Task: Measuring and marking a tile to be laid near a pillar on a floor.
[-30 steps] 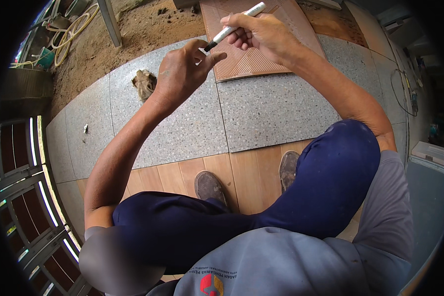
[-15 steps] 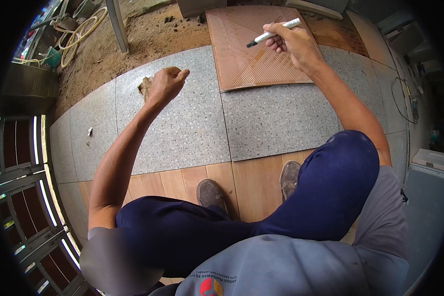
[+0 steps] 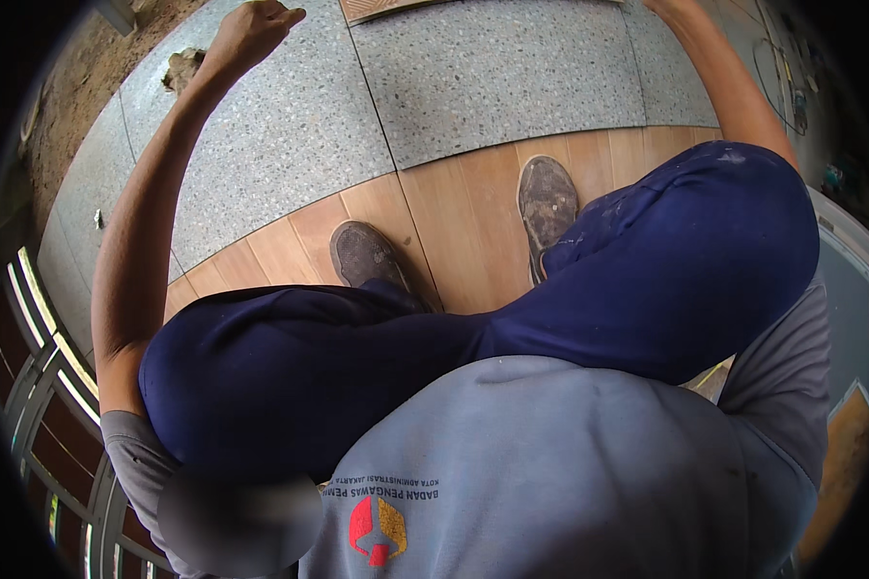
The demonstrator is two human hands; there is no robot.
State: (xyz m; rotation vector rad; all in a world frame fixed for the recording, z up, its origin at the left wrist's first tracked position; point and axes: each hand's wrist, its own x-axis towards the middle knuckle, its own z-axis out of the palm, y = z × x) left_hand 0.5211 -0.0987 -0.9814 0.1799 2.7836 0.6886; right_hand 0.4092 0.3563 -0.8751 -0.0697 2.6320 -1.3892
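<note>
My left hand [image 3: 253, 37] is over the grey speckled tiles [image 3: 270, 145] at the upper left, its fingers curled in and one digit sticking out to the right. Whatever those fingers hold, if anything, is hidden behind the back of the hand. Beside my left wrist a crumpled tan-brown piece [image 3: 182, 69] lies on a tile. Only the base of my right hand [image 3: 662, 5] shows at the top edge, its fingers cut off. The near edge of a ridged brown tile [image 3: 386, 8] shows at the top, lying on the speckled ones.
Wood-look tiles [image 3: 463, 217] lie under my two shoes [image 3: 548, 201]. Bare soil [image 3: 92, 106] borders the floor at the upper left. A metal-framed gate [image 3: 43, 386] stands at the left. A small pale scrap [image 3: 98, 219] lies on the left tiles, and a cable [image 3: 774, 106] at the right.
The view has tilted down, so the ridged tile and both hands sit higher in it. My right hand's fingers and the white marker they held have left the picture.
</note>
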